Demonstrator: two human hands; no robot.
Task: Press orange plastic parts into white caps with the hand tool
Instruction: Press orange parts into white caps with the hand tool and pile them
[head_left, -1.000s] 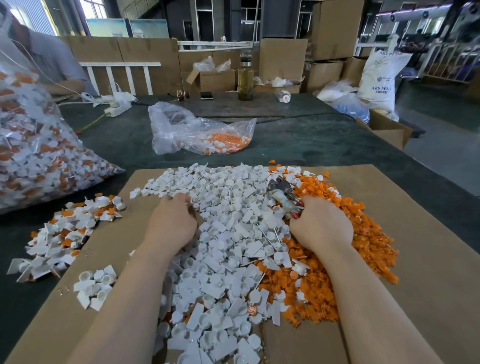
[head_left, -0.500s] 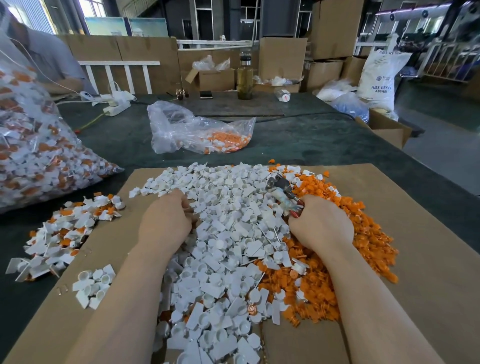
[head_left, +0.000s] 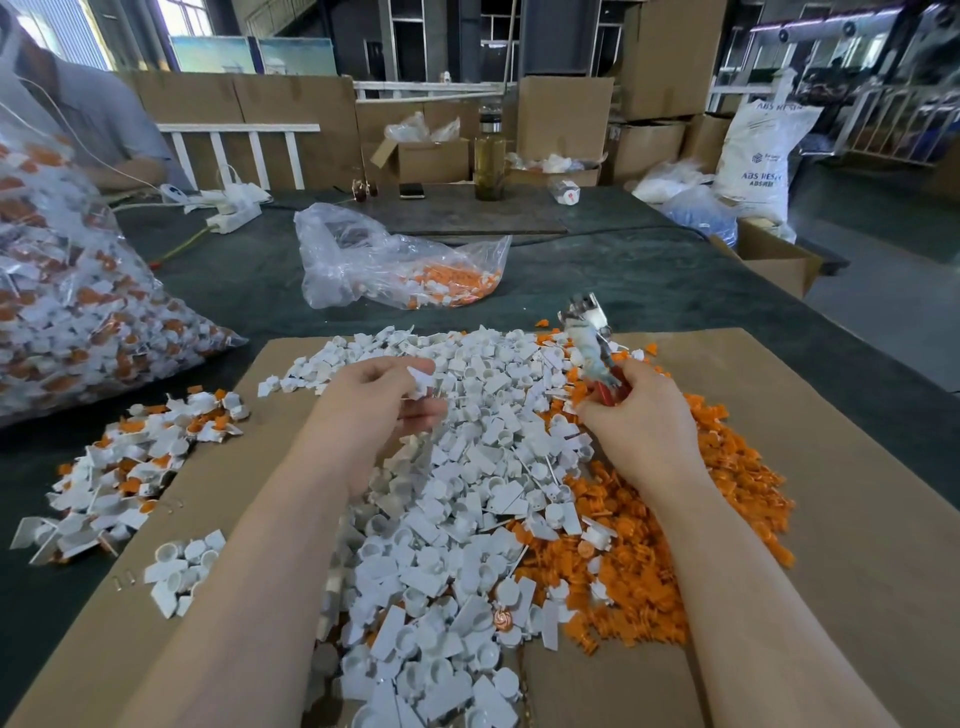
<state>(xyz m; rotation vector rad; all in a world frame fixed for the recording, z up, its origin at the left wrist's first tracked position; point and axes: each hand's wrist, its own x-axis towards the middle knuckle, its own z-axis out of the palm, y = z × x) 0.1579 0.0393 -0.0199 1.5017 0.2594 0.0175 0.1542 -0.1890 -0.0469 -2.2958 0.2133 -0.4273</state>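
White caps (head_left: 457, 467): heaped on cardboard (head_left: 857, 493) beside orange parts (head_left: 727, 493)
Left hand (head_left: 379, 400): fingertips pinch one white cap (head_left: 420, 383)
Right hand (head_left: 644, 415): curled around hand tool (head_left: 589, 338); handle mostly hidden in the palm
Tool head: blurred, shape unclear

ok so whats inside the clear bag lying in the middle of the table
The clear bag holds orange parts with a few white pieces along its right side. Crumpled plastic hides the left part.
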